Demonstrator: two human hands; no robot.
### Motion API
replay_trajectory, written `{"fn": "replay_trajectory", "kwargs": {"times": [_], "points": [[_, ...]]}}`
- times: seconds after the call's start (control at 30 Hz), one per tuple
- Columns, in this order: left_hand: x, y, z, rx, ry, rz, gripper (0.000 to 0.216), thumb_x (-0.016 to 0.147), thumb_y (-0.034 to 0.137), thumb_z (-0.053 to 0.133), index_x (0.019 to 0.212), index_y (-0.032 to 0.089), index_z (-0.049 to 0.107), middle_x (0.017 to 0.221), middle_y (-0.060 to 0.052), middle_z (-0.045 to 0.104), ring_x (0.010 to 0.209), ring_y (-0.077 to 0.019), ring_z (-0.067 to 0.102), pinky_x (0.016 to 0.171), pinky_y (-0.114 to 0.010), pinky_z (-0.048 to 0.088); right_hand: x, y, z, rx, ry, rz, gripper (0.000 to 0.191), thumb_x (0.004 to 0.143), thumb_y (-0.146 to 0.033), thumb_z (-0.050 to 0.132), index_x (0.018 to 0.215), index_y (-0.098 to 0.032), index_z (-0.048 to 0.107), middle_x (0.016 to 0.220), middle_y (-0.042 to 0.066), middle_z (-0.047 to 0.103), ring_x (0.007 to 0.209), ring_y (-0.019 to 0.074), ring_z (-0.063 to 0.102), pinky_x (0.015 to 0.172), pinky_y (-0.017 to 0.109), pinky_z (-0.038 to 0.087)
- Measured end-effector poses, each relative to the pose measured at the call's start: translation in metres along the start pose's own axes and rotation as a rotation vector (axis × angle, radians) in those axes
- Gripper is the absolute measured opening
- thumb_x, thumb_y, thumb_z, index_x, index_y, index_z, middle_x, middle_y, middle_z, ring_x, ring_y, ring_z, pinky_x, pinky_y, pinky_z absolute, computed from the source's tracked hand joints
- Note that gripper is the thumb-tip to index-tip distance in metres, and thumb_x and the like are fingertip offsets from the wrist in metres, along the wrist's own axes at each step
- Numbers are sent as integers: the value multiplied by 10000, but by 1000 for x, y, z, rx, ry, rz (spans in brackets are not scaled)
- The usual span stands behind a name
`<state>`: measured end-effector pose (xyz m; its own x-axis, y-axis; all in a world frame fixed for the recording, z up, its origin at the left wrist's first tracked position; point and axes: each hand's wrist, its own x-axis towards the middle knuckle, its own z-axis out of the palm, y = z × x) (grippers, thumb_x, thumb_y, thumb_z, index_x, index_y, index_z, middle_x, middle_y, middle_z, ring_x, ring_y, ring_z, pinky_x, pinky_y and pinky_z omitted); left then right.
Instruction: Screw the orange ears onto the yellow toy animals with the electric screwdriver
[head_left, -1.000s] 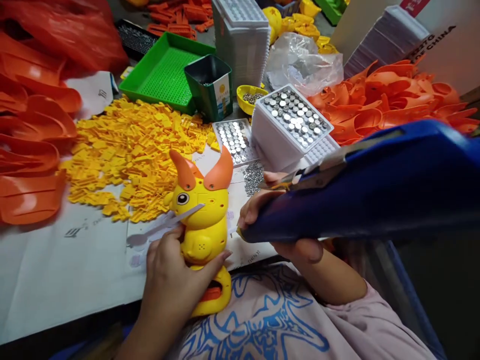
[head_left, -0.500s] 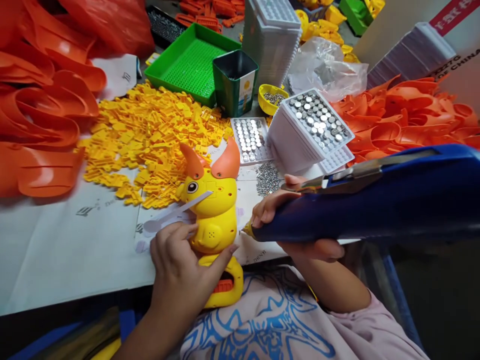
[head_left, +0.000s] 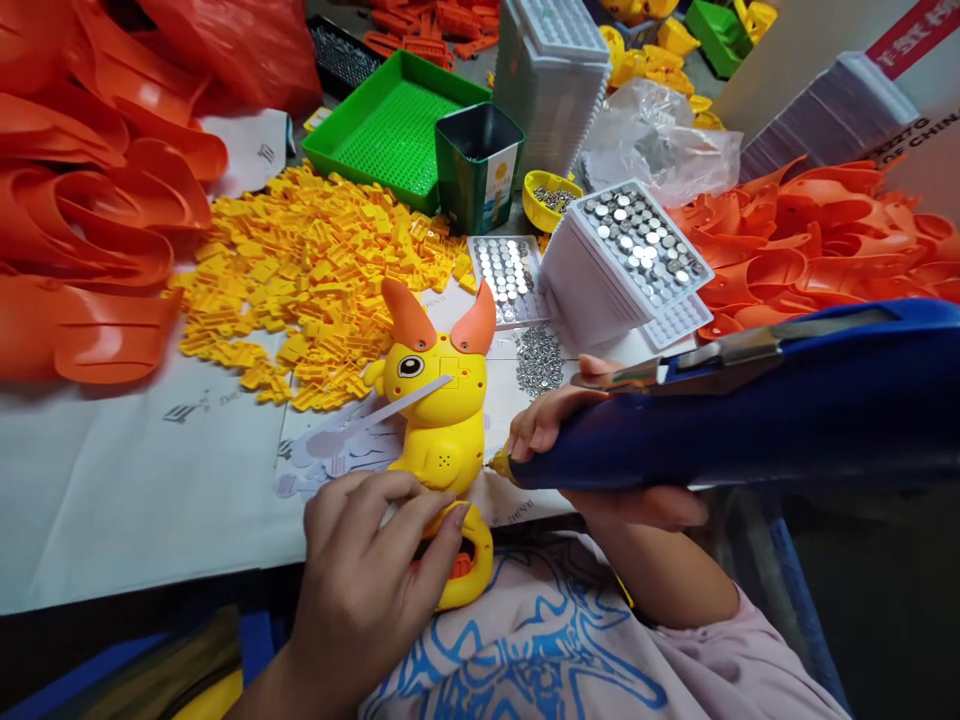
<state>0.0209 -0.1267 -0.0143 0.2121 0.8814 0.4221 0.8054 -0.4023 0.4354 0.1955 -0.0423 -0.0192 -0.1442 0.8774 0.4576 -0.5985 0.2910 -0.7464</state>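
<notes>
A yellow plastic toy [head_left: 444, 440] with orange ears, a round eye and a ring handle lies at the table's front edge. My left hand [head_left: 375, 560] is closed on it where the handle meets the body. A white paper strip [head_left: 420, 400] lies across the toy's head. In my right hand [head_left: 555, 420] is a blue electric screwdriver [head_left: 712, 430], held almost level. Its yellow-collared tip points left, close by the toy's lower right side; whether it touches cannot be made out. Loose small screws [head_left: 540, 360] lie just beyond my right hand.
Yellow plastic parts [head_left: 315, 270] are heaped behind the toy. A tray of button cells [head_left: 637, 240] tops a white stack. Further back stand a dark green bin [head_left: 480, 170], a green basket [head_left: 375, 130] and a yellow bowl [head_left: 551, 200]. Orange parts [head_left: 810, 240] are piled right.
The toy appears slightly right and more upright in view. My left hand has slid its grip lower, toward the handle. The screwdriver tip is nearer the toy's side.
</notes>
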Motion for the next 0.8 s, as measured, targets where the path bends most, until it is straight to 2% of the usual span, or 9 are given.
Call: {"fn": "replay_trajectory", "kwargs": {"times": [0.1, 0.23, 0.3, 0.43, 0.5, 0.6, 0.7, 0.8], "points": [[2, 3, -3, -20, -39, 4, 175, 789, 74, 678, 925, 174, 634, 861, -61, 595, 846, -231, 502, 773, -406, 396, 1, -15, 5, 23, 56, 35, 560, 739, -648, 648, 1151, -269, 627, 711, 18, 650, 578, 192, 624, 549, 333, 544], [6, 8, 0, -9, -59, 3, 205, 789, 120, 700, 988, 157, 667, 912, -86, 590, 893, -256, 496, 795, -436, 386, 5, -42, 11, 83, 66, 84, 259, 915, -390, 544, 1137, -299, 643, 695, 14, 676, 590, 192, 660, 558, 340, 576], [8, 10, 2, -5, -54, 4, 206, 788, 145, 707, 991, 141, 676, 958, -110, 569, 930, -273, 485, 816, -448, 387, 7, -55, 13, 80, 57, 117, 228, 944, -327, 507, 1114, -290, 654, 670, 11, 676, 561, 189, 662, 533, 337, 584], [10, 15, 6, -48, -25, -2, 156, 811, 108, 658, 956, 156, 685, 998, -113, 539, 976, -279, 462, 860, -461, 376, 10, -71, 11, -7, 67, 292, 167, 901, -391, 596, 840, -269, 692, 615, -1, 651, 503, 168, 632, 510, 315, 581], [11, 17, 7, -62, -14, -11, 152, 824, 90, 623, 926, 180, 690, 1002, -107, 536, 979, -281, 453, 859, -470, 368, 11, -70, 10, -40, 60, 322, 174, 875, -423, 629, 823, -269, 691, 595, -8, 644, 485, 161, 622, 492, 302, 576], [13, 16, 7, -42, -20, -10, 131, 830, 104, 607, 872, 190, 696, 990, -110, 537, 970, -290, 444, 834, -475, 364, 14, -62, 11, -5, 45, 211, 171, 916, -414, 566, 965, -295, 679, 625, -14, 664, 498, 164, 640, 480, 303, 579], [16, 15, 8, -15, -21, 9, 113, 838, 124, 599, 848, 181, 696, 975, -116, 555, 953, -289, 453, 808, -465, 366, 17, -53, 16, 64, 37, 83, 198, 956, -310, 497, 1081, -321, 649, 681, -15, 684, 561, 167, 673, 522, 310, 592], [19, 14, 10, -9, 0, 33, 111, 837, 104, 593, 835, 166, 685, 947, -110, 577, 921, -268, 468, 788, -440, 368, 20, -51, 20, 73, 23, 100, 277, 968, -268, 442, 1159, -288, 641, 684, 3, 679, 601, 178, 681, 556, 325, 594]]}}
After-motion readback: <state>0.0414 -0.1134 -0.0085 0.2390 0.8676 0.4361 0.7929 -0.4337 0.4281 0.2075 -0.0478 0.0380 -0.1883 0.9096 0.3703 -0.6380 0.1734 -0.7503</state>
